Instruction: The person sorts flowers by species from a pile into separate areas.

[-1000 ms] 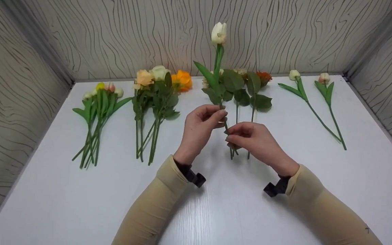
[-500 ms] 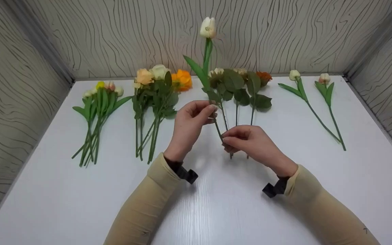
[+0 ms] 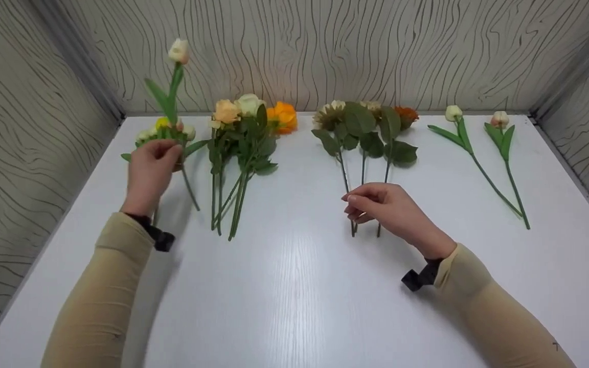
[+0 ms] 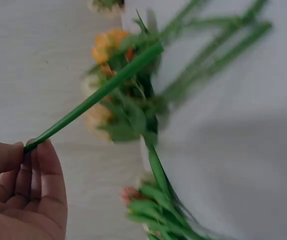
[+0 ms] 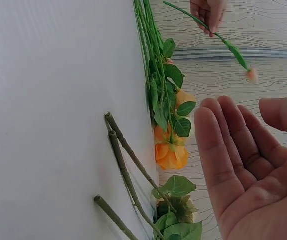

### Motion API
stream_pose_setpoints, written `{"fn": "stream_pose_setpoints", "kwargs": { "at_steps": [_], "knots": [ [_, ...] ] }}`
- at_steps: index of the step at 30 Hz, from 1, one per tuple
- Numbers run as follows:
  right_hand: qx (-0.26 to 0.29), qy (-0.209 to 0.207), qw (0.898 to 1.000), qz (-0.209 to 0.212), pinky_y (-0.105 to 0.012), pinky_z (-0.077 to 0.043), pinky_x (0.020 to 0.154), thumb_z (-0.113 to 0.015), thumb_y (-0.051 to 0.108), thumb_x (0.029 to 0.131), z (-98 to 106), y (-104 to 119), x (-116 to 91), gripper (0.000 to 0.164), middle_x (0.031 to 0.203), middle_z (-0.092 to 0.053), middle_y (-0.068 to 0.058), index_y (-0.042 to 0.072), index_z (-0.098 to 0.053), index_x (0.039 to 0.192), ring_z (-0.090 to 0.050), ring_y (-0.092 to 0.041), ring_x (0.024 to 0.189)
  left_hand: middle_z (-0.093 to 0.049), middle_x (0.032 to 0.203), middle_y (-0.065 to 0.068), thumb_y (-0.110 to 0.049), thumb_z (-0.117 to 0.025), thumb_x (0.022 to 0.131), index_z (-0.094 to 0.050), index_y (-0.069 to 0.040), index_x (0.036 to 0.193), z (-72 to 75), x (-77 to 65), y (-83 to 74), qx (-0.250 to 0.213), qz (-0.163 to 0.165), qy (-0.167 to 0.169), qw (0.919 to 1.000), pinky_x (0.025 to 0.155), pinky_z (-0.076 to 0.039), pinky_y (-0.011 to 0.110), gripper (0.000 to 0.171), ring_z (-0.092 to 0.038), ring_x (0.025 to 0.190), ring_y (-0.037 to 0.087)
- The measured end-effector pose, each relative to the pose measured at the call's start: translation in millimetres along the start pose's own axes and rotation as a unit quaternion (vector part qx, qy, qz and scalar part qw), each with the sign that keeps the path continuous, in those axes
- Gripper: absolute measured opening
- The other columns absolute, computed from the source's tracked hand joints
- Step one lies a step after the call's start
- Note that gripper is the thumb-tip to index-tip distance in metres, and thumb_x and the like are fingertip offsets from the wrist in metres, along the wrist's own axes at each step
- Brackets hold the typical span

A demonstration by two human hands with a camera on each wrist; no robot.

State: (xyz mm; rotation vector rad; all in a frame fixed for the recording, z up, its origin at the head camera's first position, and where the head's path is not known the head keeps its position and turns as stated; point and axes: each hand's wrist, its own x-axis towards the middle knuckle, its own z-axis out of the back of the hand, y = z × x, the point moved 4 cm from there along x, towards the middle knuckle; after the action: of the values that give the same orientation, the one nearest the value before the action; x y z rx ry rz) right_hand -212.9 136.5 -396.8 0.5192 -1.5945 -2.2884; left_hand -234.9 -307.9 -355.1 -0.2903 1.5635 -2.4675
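My left hand (image 3: 154,171) pinches the green stem of a pale pinkish-white tulip (image 3: 178,52) between thumb and fingers. The bloom points up, and the lower stem (image 4: 93,99) slants out below the hand. In the head view this hand overlaps a bunch of tulips (image 3: 189,132) lying at the far left, hiding most of their stems. My right hand (image 3: 384,212) holds nothing; its fingers are loosely bent, with thumb and fingertips apart in the right wrist view. It hovers over the stems of several leafy flowers (image 3: 360,120) with cream and rust-orange heads.
Roses (image 3: 227,111) in peach and white lie left of centre, beside an orange flower (image 3: 283,117). Two single tulips (image 3: 454,113) lie apart on the right. A wood-grain patterned wall (image 3: 294,51) stands behind the white table (image 3: 294,296).
My left hand has carried the tulip from the middle to the far left, over the tulip bunch. My right hand has let go of its stem and stayed near the same place.
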Motion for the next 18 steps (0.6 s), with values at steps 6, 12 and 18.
{"fn": "stream_pose_setpoints", "kwargs": {
  "at_steps": [6,12,18],
  "knots": [
    [-0.001,0.005,1.000,-0.002,-0.039,-0.059,0.087,-0.067,0.034,0.101,-2,-3,1,0.040,0.107,-0.072,-0.020,0.000,-0.070,0.122,-0.072,-0.029,0.097,-0.058,0.126,0.018,-0.025,-0.049,0.109,-0.055,0.005,0.141,49.7,7.2,51.4,0.078,0.090,0.012,0.9928,0.090,-0.055,0.030,0.044,-0.061,0.097,0.014],
    [0.006,0.007,1.000,0.000,-0.036,-0.060,0.086,-0.066,0.031,0.102,-3,-3,0,0.038,0.108,-0.071,-0.023,-0.001,-0.070,0.122,-0.071,-0.032,0.097,-0.060,0.125,0.022,-0.022,-0.051,0.108,-0.055,0.009,0.140,57.7,8.0,73.0,0.108,0.141,0.049,0.9829,0.096,-0.053,0.040,0.045,-0.062,0.095,0.014],
    [0.000,0.008,1.000,0.004,-0.037,-0.060,0.086,-0.066,0.030,0.102,-2,-1,0,0.035,0.104,-0.073,-0.017,0.001,-0.070,0.121,-0.071,-0.034,0.097,-0.068,0.112,0.022,-0.020,-0.055,0.105,-0.062,0.011,0.130,55.5,7.6,78.5,0.157,0.124,0.047,0.9787,0.091,-0.052,0.043,0.041,-0.063,0.098,0.026]
  ]
}}
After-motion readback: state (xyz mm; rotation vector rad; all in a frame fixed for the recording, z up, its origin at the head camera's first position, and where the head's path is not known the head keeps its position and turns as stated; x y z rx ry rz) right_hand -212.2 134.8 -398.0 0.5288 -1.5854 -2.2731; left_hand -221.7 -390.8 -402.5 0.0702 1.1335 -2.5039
